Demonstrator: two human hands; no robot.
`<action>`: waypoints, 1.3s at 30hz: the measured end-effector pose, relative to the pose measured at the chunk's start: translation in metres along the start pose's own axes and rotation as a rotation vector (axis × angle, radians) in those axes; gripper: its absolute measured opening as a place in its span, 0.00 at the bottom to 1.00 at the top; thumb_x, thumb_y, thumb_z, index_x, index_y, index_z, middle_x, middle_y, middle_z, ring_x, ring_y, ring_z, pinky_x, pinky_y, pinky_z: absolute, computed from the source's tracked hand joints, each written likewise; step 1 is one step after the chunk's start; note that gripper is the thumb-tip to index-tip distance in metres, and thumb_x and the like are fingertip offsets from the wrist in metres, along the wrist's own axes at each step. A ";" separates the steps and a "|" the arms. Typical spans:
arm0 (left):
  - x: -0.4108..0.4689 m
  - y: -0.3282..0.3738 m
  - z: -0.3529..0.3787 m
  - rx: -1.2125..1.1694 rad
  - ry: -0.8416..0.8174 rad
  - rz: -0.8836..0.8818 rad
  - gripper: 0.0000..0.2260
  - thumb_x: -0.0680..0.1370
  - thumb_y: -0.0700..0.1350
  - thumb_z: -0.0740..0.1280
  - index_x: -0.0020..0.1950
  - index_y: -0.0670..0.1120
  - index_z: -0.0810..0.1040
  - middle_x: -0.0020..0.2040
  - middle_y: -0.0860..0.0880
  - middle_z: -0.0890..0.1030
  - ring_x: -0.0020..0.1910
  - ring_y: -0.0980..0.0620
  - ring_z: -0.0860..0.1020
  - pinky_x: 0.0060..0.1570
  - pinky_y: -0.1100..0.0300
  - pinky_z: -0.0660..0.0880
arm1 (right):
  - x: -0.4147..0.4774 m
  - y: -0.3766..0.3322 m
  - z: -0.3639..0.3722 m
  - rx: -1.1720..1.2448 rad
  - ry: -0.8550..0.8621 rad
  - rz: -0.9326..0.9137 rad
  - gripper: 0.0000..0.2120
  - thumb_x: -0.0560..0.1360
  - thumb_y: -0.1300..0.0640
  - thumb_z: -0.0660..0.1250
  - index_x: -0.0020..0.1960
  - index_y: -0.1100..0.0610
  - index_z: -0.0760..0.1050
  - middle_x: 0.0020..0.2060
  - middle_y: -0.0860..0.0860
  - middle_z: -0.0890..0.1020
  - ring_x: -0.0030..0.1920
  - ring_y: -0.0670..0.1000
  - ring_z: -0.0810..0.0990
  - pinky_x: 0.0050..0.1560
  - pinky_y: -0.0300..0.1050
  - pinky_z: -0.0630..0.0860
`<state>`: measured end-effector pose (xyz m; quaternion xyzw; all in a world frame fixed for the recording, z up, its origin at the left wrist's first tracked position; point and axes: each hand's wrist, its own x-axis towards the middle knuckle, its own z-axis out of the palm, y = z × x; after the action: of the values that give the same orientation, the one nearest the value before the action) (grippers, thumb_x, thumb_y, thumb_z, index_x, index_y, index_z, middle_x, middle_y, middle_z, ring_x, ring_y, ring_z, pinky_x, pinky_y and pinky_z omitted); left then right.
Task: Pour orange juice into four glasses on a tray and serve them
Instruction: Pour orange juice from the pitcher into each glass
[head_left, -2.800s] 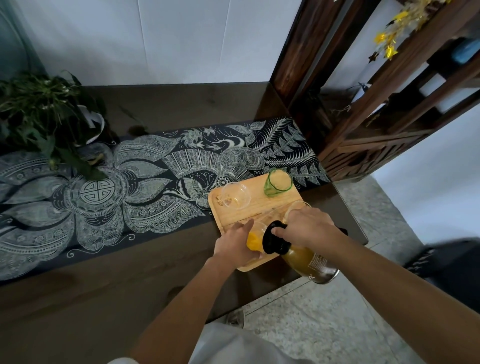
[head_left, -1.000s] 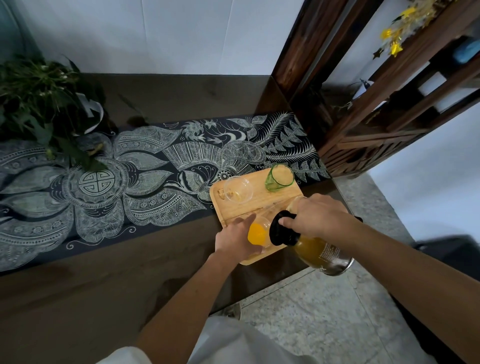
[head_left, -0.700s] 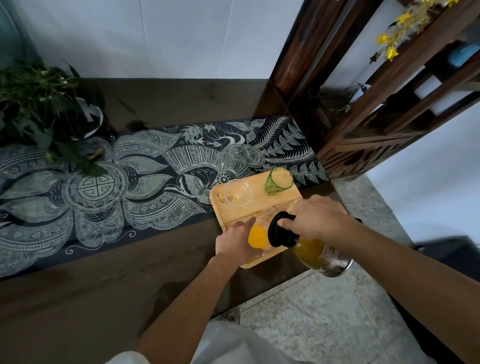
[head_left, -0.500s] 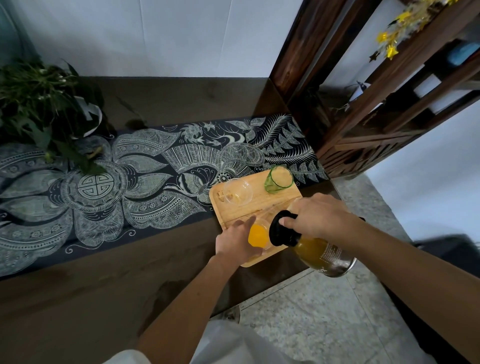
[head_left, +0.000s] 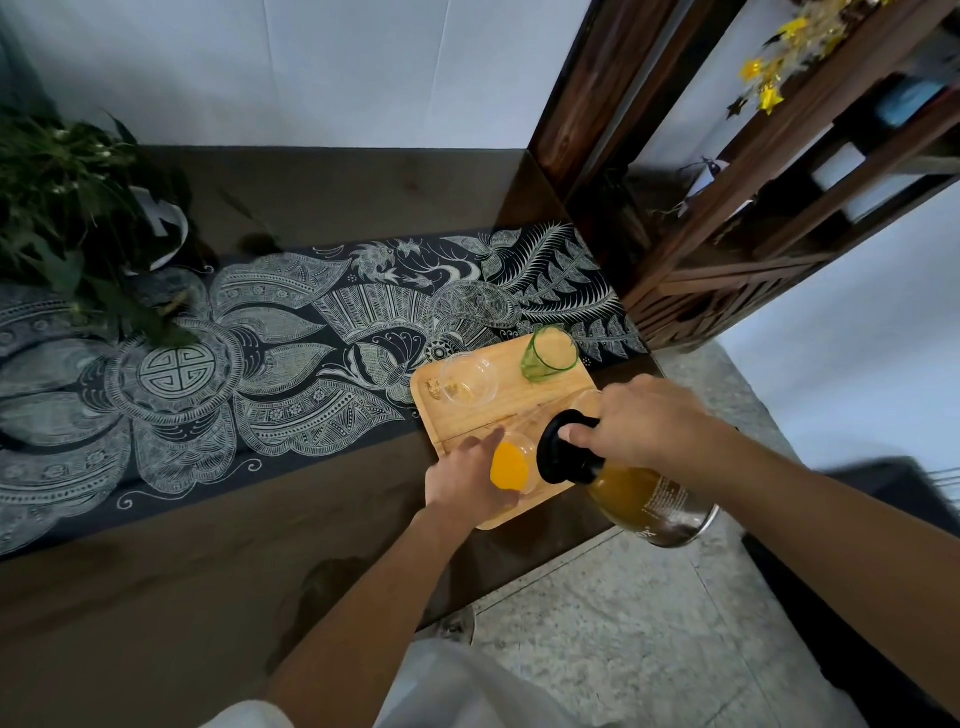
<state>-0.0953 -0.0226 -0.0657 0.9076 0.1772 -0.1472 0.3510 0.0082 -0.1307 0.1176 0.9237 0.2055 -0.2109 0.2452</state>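
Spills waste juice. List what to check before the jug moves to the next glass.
1. The left hand holds the clear glass of orange juice on the wooden tray: ok.
2. The right hand grips the tilted glass jug with black lid: ok.
3. Juice left in the jug: ok.
4. Fill level of that glass: cannot tell.
5. The green glass and the wide clear glass upright, empty: ok.
6. The fourth glass, mostly hidden behind the right hand: cannot tell.

Table (head_left: 156, 597) under runner (head_left: 291, 332), tray (head_left: 550, 397), plant (head_left: 67, 208)
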 end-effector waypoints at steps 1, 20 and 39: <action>0.000 0.000 0.000 0.000 0.000 0.002 0.45 0.69 0.63 0.76 0.80 0.60 0.55 0.70 0.50 0.74 0.65 0.42 0.77 0.55 0.47 0.77 | -0.001 0.000 -0.001 -0.001 0.000 -0.003 0.30 0.74 0.26 0.57 0.60 0.49 0.77 0.39 0.50 0.69 0.46 0.55 0.74 0.43 0.50 0.72; -0.001 0.002 -0.003 0.023 -0.006 0.018 0.45 0.71 0.63 0.74 0.81 0.58 0.55 0.70 0.50 0.74 0.64 0.42 0.77 0.56 0.48 0.76 | 0.003 0.024 0.068 0.370 -0.010 0.100 0.39 0.69 0.18 0.49 0.42 0.52 0.78 0.34 0.52 0.74 0.40 0.58 0.77 0.41 0.48 0.70; -0.022 0.028 0.020 -0.293 0.188 -0.308 0.51 0.68 0.65 0.76 0.83 0.55 0.52 0.75 0.48 0.72 0.72 0.45 0.73 0.71 0.47 0.69 | -0.038 0.148 0.163 1.319 0.129 -0.044 0.34 0.68 0.25 0.60 0.23 0.56 0.68 0.21 0.51 0.72 0.23 0.46 0.70 0.33 0.45 0.66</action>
<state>-0.1064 -0.0606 -0.0548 0.8190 0.3649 -0.0867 0.4343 0.0012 -0.3473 0.0614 0.8865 0.0661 -0.2416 -0.3890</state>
